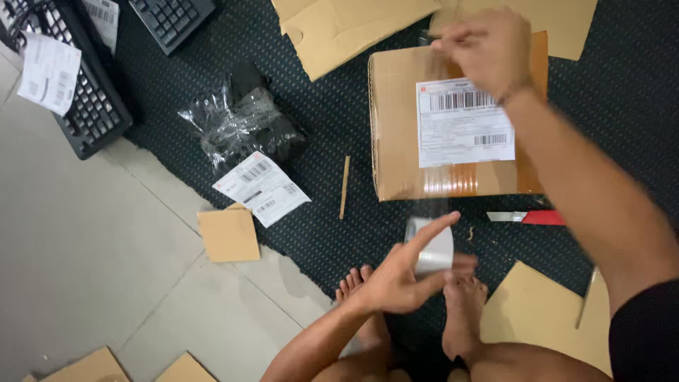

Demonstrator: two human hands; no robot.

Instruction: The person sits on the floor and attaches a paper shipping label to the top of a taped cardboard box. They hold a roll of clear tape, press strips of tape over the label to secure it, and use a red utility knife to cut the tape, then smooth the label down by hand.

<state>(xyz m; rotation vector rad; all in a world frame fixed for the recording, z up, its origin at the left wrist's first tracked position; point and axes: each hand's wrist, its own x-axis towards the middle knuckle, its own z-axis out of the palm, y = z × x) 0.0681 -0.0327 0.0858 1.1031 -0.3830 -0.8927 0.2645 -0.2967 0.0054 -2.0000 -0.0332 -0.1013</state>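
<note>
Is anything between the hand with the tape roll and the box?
Nothing visible. The left hand holds the tape roll just below the box, with only bare mat between. The right hand is over the box's far edge.

Brown cardboard box (424, 134) on dark carpet, upper centre-right, top face sealed with clear tape. White rectangular shipping label (463, 122) with black barcodes stuck on box top. Clear plastic-wrapped black parcel (244, 120) left of box, well apart; white barcode label (262, 187) at its lower edge, tilted. Another white label (48, 71) lying on black keyboard, upper left.
</note>
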